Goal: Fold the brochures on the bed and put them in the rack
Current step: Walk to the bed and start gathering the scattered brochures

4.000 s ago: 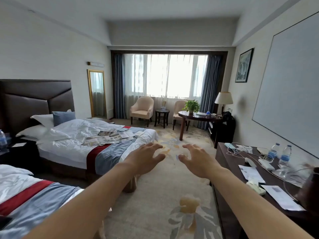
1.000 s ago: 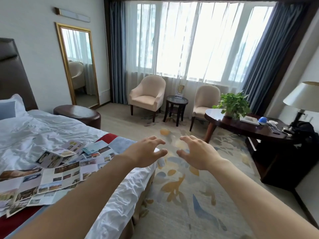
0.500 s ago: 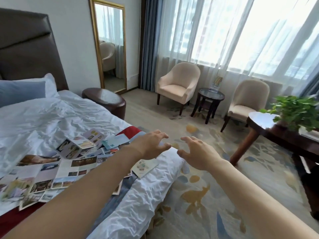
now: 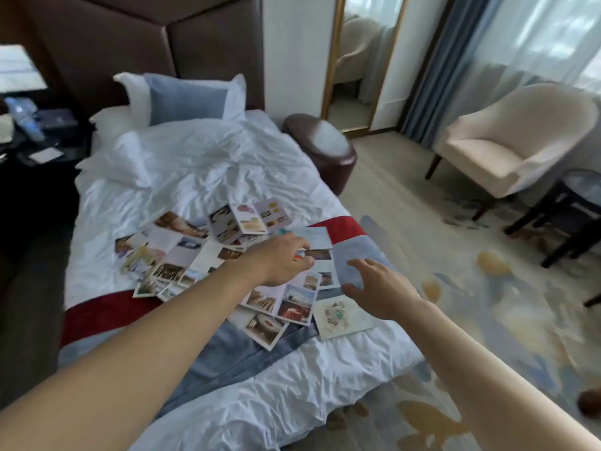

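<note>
Beneath left grip (image 4: 279, 260), brochures (image 4: 227, 252)

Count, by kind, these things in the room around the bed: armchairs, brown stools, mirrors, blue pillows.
Armchair: 1 (the one reflected in the mirror is not counted)
Brown stool: 1
Mirror: 1
Blue pillow: 1
Total: 4

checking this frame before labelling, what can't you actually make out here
- Head view: no rack in frame, so its place is unknown.
- Left hand covers the brochures beneath it; contact and grip are unclear through motion blur.
- Brochure print is too small and blurred to read.
- Right hand hovers with fingers spread; whether it touches the bed cannot be told.
</note>
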### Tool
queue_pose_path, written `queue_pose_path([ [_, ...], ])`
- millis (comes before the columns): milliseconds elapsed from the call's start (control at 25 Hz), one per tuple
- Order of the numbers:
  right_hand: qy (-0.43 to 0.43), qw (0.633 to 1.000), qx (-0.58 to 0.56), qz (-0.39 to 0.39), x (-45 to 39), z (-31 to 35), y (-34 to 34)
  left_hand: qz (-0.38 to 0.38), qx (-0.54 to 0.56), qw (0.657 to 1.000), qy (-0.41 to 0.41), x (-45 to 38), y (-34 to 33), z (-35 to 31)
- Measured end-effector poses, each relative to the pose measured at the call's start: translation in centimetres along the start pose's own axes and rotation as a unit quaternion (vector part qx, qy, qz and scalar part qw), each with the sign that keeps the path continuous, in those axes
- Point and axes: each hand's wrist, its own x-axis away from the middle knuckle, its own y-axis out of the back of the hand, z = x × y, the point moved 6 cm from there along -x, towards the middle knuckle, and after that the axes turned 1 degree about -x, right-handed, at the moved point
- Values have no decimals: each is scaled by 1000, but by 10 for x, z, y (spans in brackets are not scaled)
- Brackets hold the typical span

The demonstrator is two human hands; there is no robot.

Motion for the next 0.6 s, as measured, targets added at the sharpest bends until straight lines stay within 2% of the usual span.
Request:
queue_pose_path([
  [200, 53, 997, -7, 52, -77, 30, -46, 21, 24, 997, 66, -25, -19, 72],
  [600, 95, 985, 11, 144, -191, 86, -133, 69, 58, 987, 133, -93, -68, 192],
])
